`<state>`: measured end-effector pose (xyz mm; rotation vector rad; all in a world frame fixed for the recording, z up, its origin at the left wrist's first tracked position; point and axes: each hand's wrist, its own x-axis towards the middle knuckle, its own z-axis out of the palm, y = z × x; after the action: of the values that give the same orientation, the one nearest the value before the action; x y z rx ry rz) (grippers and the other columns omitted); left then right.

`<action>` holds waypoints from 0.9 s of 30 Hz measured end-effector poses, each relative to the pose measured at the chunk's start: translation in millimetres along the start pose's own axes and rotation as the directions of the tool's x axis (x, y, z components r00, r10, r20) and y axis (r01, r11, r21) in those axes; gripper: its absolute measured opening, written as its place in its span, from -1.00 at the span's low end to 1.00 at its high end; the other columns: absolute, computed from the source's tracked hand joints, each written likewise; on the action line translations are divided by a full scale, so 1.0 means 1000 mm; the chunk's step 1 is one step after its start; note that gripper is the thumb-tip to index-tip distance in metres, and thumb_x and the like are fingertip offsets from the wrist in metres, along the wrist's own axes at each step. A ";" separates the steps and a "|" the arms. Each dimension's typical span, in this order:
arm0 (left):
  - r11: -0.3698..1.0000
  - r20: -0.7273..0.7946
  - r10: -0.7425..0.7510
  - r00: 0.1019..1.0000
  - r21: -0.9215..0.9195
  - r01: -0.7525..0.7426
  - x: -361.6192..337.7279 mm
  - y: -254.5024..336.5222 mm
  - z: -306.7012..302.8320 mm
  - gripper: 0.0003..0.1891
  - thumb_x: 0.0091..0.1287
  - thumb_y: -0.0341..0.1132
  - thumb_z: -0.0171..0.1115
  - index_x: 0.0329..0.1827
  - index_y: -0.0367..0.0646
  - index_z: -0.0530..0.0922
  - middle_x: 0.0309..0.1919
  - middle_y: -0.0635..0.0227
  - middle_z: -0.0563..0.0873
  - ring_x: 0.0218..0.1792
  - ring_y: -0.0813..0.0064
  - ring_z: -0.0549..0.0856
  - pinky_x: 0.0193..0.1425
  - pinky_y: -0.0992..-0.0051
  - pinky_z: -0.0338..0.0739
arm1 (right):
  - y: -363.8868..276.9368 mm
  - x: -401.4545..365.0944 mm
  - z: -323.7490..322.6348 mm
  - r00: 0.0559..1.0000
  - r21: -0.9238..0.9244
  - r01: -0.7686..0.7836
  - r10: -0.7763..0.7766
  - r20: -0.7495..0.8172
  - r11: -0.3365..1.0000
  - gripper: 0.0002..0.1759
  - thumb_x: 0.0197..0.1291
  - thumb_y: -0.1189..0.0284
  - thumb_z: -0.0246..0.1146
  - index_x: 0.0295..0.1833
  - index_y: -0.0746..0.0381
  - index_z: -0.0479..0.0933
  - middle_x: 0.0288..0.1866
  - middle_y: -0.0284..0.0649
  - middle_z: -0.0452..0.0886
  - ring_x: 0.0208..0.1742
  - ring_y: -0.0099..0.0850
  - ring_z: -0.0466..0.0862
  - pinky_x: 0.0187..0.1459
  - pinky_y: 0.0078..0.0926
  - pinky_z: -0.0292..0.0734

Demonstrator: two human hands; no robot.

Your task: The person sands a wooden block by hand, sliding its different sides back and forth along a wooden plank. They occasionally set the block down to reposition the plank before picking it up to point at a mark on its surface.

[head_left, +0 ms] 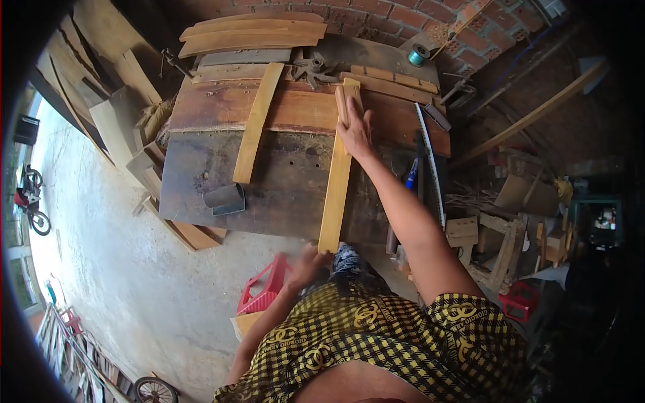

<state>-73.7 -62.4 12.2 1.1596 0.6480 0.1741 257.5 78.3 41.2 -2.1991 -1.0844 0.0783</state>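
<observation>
A long, pale yellow wooden strip (334, 195) runs lengthwise over the workbench, its near end reaching the bench's front edge by my body. My left hand (309, 263), slightly blurred, is closed at that near end. Toward the far end, my right hand (356, 131) presses down on the strip, its fingers around a small brown block (342, 101) that they partly hide. A second wooden strip (258, 127) lies to the left. Near its lower end is a curved grey sheet (225, 199), which looks like sandpaper.
Several boards (252, 37) lie along the bench's back edge beside a dark metal star-shaped piece (314, 70). A blue spool (418, 55) stands at the back right. At right lie a long saw-like blade (430, 158) and a blue pen (412, 173). A red stool (265, 285) stands below.
</observation>
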 end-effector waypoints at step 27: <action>0.958 0.040 -0.287 0.957 0.029 0.286 0.000 0.007 -0.002 -0.56 0.51 -0.02 0.02 -0.11 -0.29 0.62 -0.30 0.27 0.71 -0.26 0.51 0.67 -0.11 0.44 0.57 | -0.010 0.043 0.006 0.974 0.093 -0.226 0.221 0.057 0.970 -0.14 0.23 0.24 0.20 0.62 -0.01 0.03 0.47 0.28 0.19 0.42 0.31 0.28 0.35 0.10 0.33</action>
<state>-73.7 -58.0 18.5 1.0746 0.7730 -0.1048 276.5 116.5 52.7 -2.2300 -0.8343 0.2782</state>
